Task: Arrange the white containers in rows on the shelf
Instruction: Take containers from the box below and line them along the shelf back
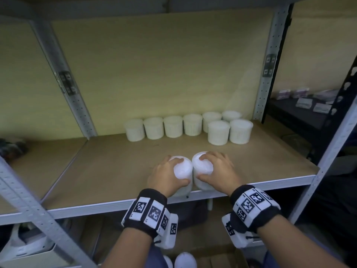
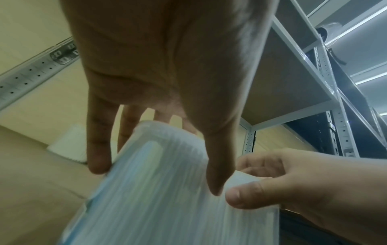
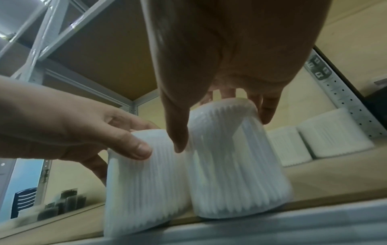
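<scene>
Two white containers held at the shelf's front edge, eight already ranked at the back.

Largest first: the shelf (image 1: 116, 171) is a brown board on a grey metal frame, and carries a back row (image 1: 173, 125) of six white containers against the rear wall, with a second row (image 1: 229, 132) of two begun at the right end, just in front. Both remaining pieces sit side by side, touching, near the front lip. The left hand (image 1: 164, 175) grasps the left container (image 1: 182, 169) from above, thumb and fingers curled over its top; the right hand (image 1: 218, 169) likewise clasps the right container (image 1: 201, 164). Judgement: a top grip on each allows both ribbed tubs to be carried together and set beside the second row, extending it leftward.
</scene>
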